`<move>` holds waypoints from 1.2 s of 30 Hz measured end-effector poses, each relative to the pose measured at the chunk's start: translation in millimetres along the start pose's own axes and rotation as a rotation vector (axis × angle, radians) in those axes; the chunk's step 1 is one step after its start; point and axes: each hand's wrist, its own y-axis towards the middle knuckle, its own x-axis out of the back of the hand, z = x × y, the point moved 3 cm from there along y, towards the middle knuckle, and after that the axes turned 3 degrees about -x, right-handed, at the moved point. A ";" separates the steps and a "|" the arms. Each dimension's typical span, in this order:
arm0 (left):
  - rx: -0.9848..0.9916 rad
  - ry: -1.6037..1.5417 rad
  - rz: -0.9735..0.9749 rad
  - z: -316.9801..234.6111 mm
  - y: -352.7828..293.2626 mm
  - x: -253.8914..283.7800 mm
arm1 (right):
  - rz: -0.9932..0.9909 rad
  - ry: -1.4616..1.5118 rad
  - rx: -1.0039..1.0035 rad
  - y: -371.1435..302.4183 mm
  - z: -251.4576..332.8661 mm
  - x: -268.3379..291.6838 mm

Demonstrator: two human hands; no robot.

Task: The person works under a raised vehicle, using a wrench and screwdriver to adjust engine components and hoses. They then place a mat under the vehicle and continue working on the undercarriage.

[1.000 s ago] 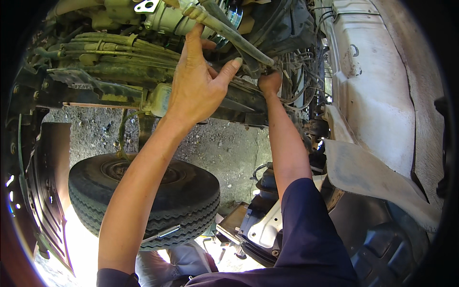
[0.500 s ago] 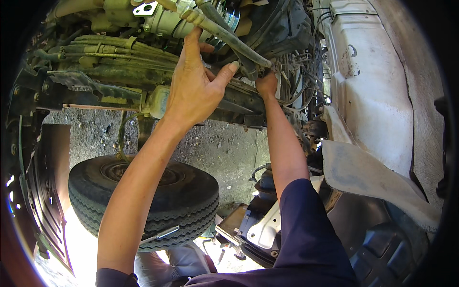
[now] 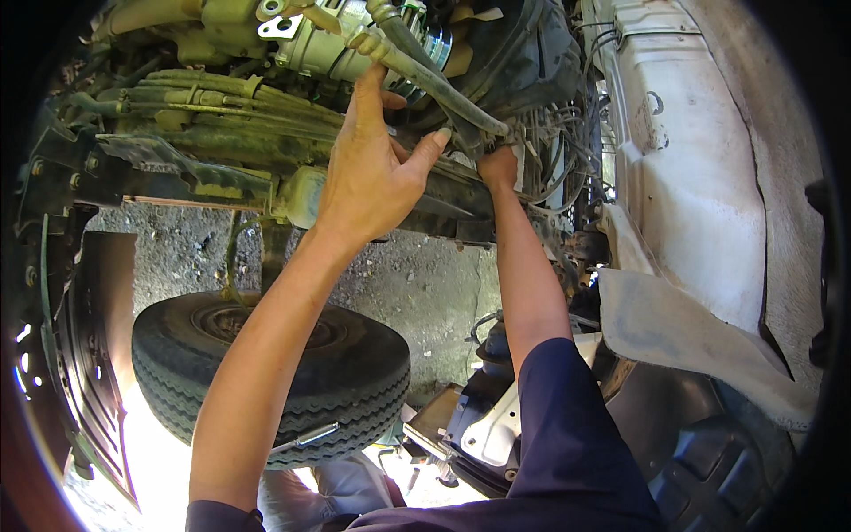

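My left hand (image 3: 372,177) reaches up in the middle of the view, thumb spread from the fingers, holding nothing that I can see. Its index fingertip lies at the upper end of a grey rubber hose (image 3: 434,86), just under a silver metal engine unit (image 3: 324,53); whether it touches either, I cannot make out. Farther right, my right hand (image 3: 499,167) is closed beside the hose's lower end, next to a bundle of wires (image 3: 554,164). Most of its fingers are turned away, and what they grip is hidden.
Below my arms a wheel with a black tire (image 3: 355,372) lies on its side, a shiny metal tool (image 3: 306,436) on its tread. A dark frame rail (image 3: 443,213) crosses under my hands. White body panels (image 3: 691,177) rise at the right. Dusty pipes (image 3: 213,97) run at the upper left.
The whole scene has shifted slightly right and down in the view. Both hands keep nearly the same pose and place against the hose.
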 end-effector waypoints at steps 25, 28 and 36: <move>0.015 0.011 0.021 0.3 0.4 -0.6 | 0.009 0.025 0.064 2.1 -0.9 -0.8; 0.014 0.002 0.007 1.5 -0.2 -1.1 | 0.001 0.022 0.045 3.5 -2.6 -2.1; 0.026 0.003 0.014 0.5 0.4 -0.7 | 0.015 0.023 0.033 -2.1 2.7 2.8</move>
